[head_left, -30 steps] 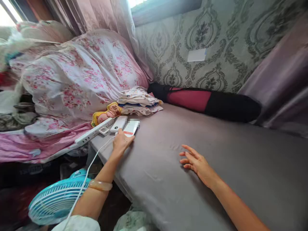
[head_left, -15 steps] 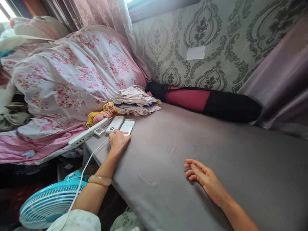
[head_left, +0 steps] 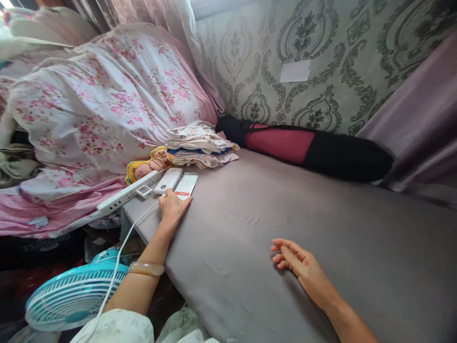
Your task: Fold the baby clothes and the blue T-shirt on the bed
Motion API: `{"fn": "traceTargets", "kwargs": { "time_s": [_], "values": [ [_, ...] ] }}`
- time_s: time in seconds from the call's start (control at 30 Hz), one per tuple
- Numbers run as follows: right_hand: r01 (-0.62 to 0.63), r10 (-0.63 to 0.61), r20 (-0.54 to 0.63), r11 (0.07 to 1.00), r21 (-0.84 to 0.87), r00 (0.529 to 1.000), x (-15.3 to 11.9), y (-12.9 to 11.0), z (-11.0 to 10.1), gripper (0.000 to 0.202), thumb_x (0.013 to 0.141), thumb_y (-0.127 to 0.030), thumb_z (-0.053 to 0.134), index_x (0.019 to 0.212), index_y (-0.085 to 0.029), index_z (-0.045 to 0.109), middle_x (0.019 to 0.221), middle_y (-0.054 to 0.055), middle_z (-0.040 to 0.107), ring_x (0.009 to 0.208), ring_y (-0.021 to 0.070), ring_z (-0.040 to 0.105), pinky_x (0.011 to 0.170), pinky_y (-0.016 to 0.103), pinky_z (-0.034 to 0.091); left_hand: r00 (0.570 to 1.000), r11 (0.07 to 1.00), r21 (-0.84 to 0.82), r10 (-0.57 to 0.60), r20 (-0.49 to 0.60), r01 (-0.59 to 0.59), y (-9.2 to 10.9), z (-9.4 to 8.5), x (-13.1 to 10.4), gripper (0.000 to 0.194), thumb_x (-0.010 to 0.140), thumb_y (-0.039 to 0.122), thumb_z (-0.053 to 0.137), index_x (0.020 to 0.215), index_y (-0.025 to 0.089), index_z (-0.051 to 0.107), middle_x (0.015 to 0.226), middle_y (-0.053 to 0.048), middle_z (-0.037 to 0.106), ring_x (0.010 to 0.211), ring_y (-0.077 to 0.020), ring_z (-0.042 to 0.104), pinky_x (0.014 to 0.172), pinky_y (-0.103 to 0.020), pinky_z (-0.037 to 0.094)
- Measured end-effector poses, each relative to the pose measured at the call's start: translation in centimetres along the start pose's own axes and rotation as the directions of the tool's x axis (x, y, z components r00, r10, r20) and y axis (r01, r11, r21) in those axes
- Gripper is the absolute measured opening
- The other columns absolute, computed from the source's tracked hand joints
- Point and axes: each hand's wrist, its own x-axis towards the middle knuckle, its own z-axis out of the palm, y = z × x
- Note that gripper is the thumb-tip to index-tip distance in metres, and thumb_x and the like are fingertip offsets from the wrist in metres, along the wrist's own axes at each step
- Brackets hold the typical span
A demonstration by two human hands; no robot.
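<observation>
Half open, our left hand point(head_left: 173, 207) spanned the phone point(head_left: 186, 186) beside the power bank point(head_left: 169, 180), its hold unclear; our right hand point(head_left: 303, 267) lay loosely open, empty. We judged the phone stiff, slippery, best gripped by its long edges.

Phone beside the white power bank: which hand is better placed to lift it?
Probably the left hand: its fingers and thumb are at the near end of the phone. The right hand looks empty, but is well off to the side, above the grey surface.
</observation>
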Motion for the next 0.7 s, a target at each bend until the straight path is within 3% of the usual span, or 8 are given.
{"fn": "traceTargets", "kwargs": {
  "time_s": [0.33,0.57,0.63,0.7],
  "values": [
    [-0.002,0.002,0.006,1.0,0.011,1.0,0.0,0.3,-0.2,0.046,0.087,-0.06,0.06,0.113,-0.023,0.069,0.112,0.009,0.066,0.088,0.0186,0.061,0.081,0.033,0.05,0.998,1.0,0.011,0.018,-0.057,-0.018,-0.1,0.4,-0.8,0.069,0.076,0.053,0.065,0.123,0.006,0.046,0.112,-0.024,0.065,0.115,-0.038,0.055,0.097,-0.041,0.041],
    [-0.013,0.013,0.013,1.0,-0.005,1.0,0.0,0.3,-0.3,0.047,0.088,-0.061,0.058,0.114,-0.022,0.069,0.111,0.009,0.066,0.087,0.0185,0.06,0.081,0.033,0.05,0.999,0.993,0.107,0.043,0.012,-0.044,1.0,-1.5,-1.3,0.065,0.081,0.06,0.059,0.118,0.007,0.051,0.106,-0.027,0.067,0.108,-0.0416,0.06,0.089,-0.046,0.044],
    [-0.016,0.016,0.014,1.0,-0.004,1.0,0.0,0.4,-0.3,0.048,0.088,-0.061,0.059,0.113,-0.022,0.07,0.11,0.009,0.066,0.086,0.0187,0.06,0.08,0.032,0.05,0.997,0.994,0.087,0.076,-0.025,-0.073,1.9,-2.3,-1.0,0.063,0.08,0.061,0.06,0.114,0.009,0.055,0.11,-0.027,0.066,0.112,-0.0431,0.058,0.092,-0.049,0.042],
    [-0.024,0.024,0.008,1.0,0.0,1.0,0.1,0.4,-0.4,0.048,0.086,-0.062,0.06,0.112,-0.022,0.071,0.109,0.009,0.067,0.086,0.0192,0.06,0.08,0.032,0.05,0.992,0.994,-0.035,0.097,-0.081,-0.1,3.0,-3.0,0.0,0.057,0.078,0.06,0.062,0.111,0.013,0.058,0.112,-0.023,0.066,0.114,-0.0409,0.058,0.094,-0.047,0.042]
  ]
}}
